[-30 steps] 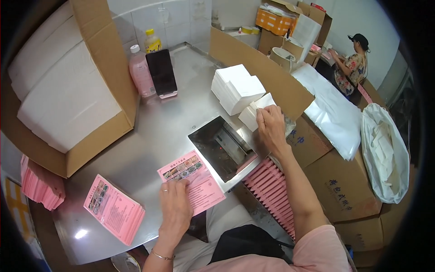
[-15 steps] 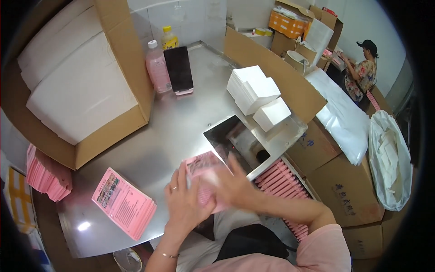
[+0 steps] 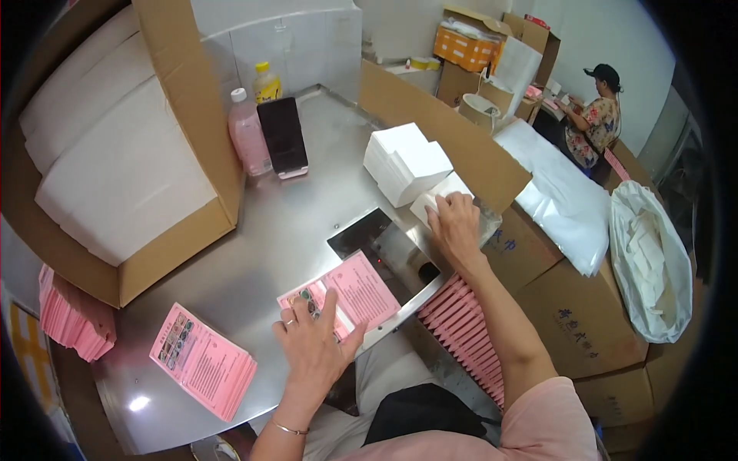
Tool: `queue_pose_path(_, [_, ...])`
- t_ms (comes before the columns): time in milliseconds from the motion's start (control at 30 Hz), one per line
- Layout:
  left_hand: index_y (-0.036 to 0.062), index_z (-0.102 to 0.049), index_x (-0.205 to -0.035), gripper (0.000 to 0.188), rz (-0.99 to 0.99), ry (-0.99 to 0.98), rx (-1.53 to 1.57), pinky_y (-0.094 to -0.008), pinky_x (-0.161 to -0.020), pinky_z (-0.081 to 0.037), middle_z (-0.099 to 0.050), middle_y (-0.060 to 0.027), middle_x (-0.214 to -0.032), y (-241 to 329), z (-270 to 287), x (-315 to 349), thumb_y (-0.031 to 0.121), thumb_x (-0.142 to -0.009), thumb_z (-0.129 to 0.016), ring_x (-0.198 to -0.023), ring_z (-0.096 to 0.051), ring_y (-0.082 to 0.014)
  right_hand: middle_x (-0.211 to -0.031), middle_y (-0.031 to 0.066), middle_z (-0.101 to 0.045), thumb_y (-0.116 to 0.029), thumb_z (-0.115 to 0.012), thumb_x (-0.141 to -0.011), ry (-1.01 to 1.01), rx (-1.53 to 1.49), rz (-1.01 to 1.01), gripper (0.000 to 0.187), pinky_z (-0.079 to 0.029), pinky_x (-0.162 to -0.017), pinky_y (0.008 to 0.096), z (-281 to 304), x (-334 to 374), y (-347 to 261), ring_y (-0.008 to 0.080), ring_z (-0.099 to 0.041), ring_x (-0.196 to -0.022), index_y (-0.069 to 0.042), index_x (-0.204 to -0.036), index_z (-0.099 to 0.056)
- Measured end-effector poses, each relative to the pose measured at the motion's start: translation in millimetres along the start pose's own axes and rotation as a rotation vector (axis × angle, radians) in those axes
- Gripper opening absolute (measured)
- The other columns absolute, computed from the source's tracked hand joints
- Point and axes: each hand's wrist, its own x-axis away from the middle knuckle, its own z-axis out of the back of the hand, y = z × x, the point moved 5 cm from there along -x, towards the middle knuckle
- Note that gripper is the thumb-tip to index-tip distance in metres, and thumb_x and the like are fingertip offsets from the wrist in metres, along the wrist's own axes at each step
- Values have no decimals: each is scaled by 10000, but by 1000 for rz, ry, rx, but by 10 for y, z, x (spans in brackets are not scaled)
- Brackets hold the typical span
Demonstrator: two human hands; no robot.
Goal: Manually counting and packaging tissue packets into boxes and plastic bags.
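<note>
A pink printed sheet [image 3: 365, 288] lies at the table's front edge, partly over a rectangular opening. Across it runs a narrow white strip [image 3: 345, 326], half hidden by my left hand [image 3: 314, 342]. That hand presses on the sheet with its fingers spread. Farther right, my right hand [image 3: 459, 227] has its fingers bent over the small stack of white folded tissues [image 3: 446, 188], thumb and fingertips at its top. How many it grips is hidden. Touching this stack is a taller white tissue stack [image 3: 407, 165]. To the left lies a pile of pink printed sheets [image 3: 206, 361].
A large open carton [image 3: 173, 246] of white paper stands at the left. Behind are a phone [image 3: 283, 138] and a pink bottle [image 3: 247, 134]. Pink packets [image 3: 469, 330] sit in a row below the table's right edge. At the far right, a person [image 3: 592, 115] works.
My right hand has left the pink sheet and reached right to the small tissue stack. The sheet now lies spread flat under my left hand. The whole view has shifted slightly.
</note>
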Motion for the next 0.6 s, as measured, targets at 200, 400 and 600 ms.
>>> queue_pose_path(200, [51, -619, -1137, 539, -147, 136, 10, -500, -873, -350, -533, -190, -1203, 15, 64, -30, 479, -820, -696, -1012, -476, -352, -851, 107, -551, -168, -660, -877, -20, -89, -40, 149, -416, -766, 450, -62, -15, 139, 288, -540, -859, -50, -788, -672])
queue_pose_path(400, [27, -620, -1144, 414, -193, 66, 11, -456, -784, -427, -561, -191, -1210, 61, -81, 51, 287, -827, -680, -948, -522, -350, -925, 125, -599, -54, -627, -837, 4, -305, -87, 186, -450, -812, 456, 20, 77, 222, 323, -570, -932, -26, -1014, -678])
queue_pose_path(600, [28, -583, -1239, 582, -112, -51, 351, -450, -756, -432, -551, -181, -1068, -125, -41, 117, 231, -721, -754, -925, -528, -357, -1200, 215, -610, -76, -610, -843, -261, -455, 618, 371, -482, -992, 548, 450, 929, -1209, 432, -599, -1112, -24, -1210, -623])
